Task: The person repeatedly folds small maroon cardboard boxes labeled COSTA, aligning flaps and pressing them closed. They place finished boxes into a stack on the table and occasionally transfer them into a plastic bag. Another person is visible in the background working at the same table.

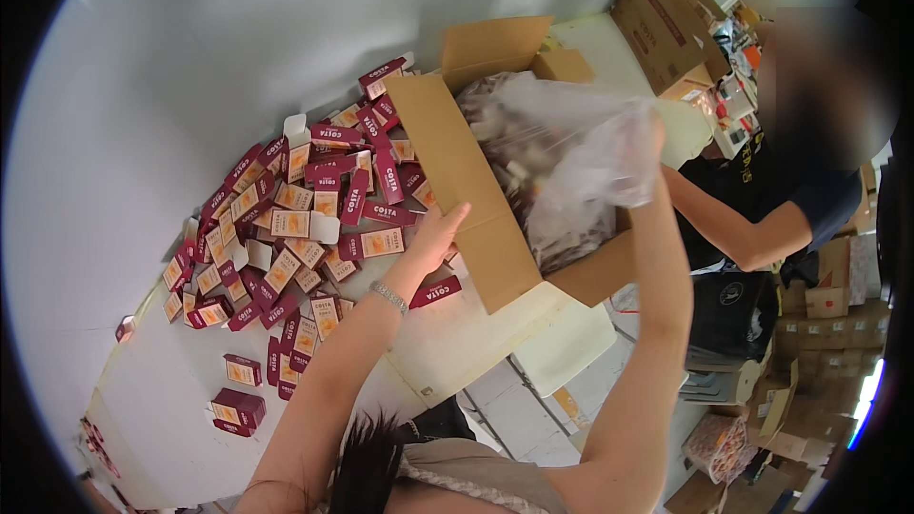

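Observation:
An open cardboard box [476,195] stands tilted on the table, its flaps spread. Inside it lies a clear plastic bag [581,162] with many small items that I cannot make out. My left hand [436,240] is at the box's left flap, the thumb side on the cardboard and the other fingers partly hidden. At the box's right side, my right hand [656,141] is closed on the bag's bunched upper edge and pulls it up, slightly blurred. Left of the box is a heap of small maroon cartons [290,224], some with white end flaps open.
The cartons spread over a white table [162,409] against a pale wall [238,38]. Another person [762,190] is at the right, an arm reaching toward the bag. Behind stands another open box [662,33]; stacked cardboard boxes [824,343] and a white stool [566,347] are right and below.

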A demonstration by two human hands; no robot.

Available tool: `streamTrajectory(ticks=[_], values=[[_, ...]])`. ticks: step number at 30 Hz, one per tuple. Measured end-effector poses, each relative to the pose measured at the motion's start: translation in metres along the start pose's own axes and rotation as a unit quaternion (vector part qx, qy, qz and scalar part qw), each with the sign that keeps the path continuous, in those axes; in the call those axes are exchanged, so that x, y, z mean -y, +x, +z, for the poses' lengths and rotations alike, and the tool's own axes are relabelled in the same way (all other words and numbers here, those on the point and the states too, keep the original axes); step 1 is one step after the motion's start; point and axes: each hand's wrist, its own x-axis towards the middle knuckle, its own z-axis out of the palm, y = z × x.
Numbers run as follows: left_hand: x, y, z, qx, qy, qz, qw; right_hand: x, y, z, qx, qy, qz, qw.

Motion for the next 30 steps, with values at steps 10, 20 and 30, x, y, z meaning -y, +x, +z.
streamTrajectory(ticks=[10,20,30], values=[[-0.015,-0.032,0.043,-0.095,0.073,0.079,0.99,0.02,-0.027,-0.116,-0.077,0.046,0.011,0.996],[-0.123,-0.035,0.07,0.04,0.098,0.298,0.949,0.035,-0.139,-0.266,-0.155,0.002,0.052,0.987],[-0.187,-0.367,-0.013,-0.333,0.073,0.399,0.851,0.03,-0.175,-0.306,-0.178,-0.004,0.057,0.982]])
